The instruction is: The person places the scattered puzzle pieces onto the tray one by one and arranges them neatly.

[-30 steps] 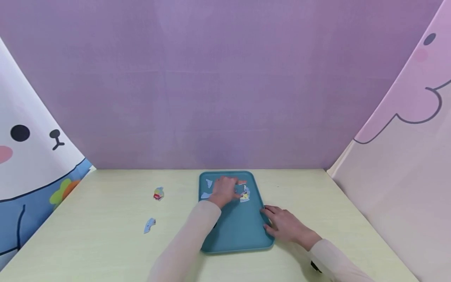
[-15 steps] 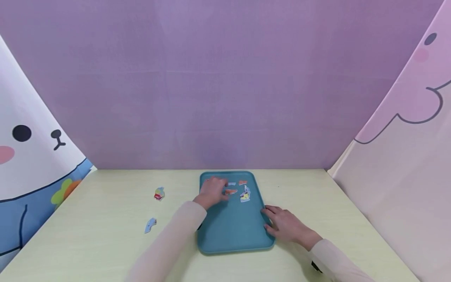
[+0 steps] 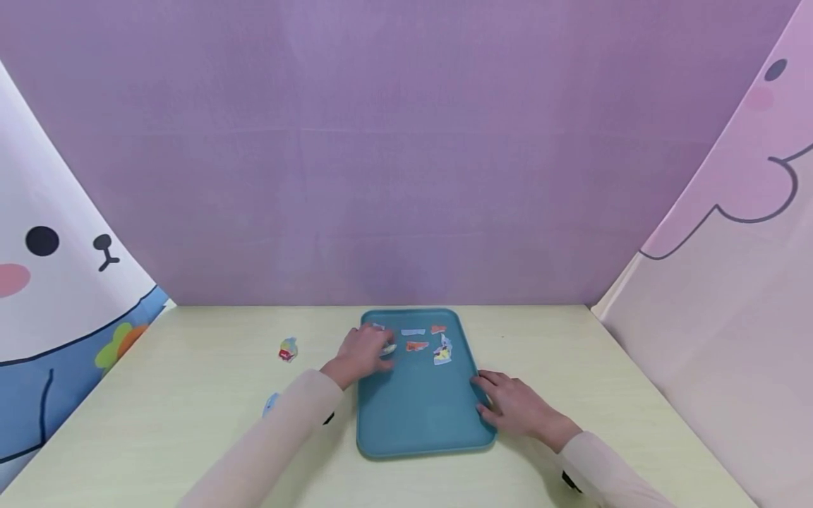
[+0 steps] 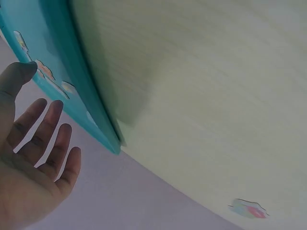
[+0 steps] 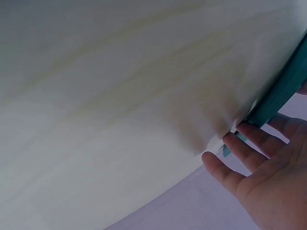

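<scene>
My left hand (image 3: pixel 360 354) hovers over the left side of a blue-green tray (image 3: pixel 425 423), its fingers spread and relaxed with nothing between them in the left wrist view. Partly hidden beside its fingertips is a pale scrap (image 3: pixel 389 349). Farther right in the tray lie a light-blue strip (image 3: pixel 413 331), an orange piece (image 3: pixel 416 346), a smaller orange piece (image 3: pixel 438 329) and a yellow-and-blue cluster (image 3: pixel 442 351). All look like torn or cut picture pieces. My right hand (image 3: pixel 516 406) rests at the tray's right edge, fingertips against the rim, fingers loosely extended.
Left of the tray, a red, yellow and green picture piece (image 3: pixel 288 349) lies on the pale table (image 3: pixel 209 395). A light-blue piece (image 3: pixel 270 403) nearer me is partly covered by my left sleeve. A purple backdrop (image 3: pixel 406 162) rises behind the table.
My left hand has drawn back leftward from the middle of the tray to its left edge, uncovering the strip and the orange piece. The right hand stays at the rim.
</scene>
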A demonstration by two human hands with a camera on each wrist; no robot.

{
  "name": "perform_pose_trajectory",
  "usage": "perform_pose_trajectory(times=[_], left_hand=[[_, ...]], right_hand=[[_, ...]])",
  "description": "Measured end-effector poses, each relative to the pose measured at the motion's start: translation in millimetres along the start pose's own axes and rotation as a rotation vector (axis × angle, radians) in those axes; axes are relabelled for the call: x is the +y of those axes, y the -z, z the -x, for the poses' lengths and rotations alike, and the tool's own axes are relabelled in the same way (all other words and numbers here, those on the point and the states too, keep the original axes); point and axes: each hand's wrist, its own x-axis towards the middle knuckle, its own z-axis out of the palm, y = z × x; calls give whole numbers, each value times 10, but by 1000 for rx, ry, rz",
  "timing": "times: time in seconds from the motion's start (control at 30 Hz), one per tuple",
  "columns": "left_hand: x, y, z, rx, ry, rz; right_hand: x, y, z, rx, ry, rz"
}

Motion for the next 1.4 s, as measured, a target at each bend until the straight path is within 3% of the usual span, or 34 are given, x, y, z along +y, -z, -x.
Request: perform_pose_trajectory(times=[0.67,1.07,1.4], left_hand=[[-413,143,442,62,-18,25],[-748,170,697,160,-49,12],[-1006,206,816,151,77,-9]], right_hand=[[-17,39,7,-13,-17,-14],[6,9,7,-5,-12,-18],[-8,0,7,-2,-12,-25]])
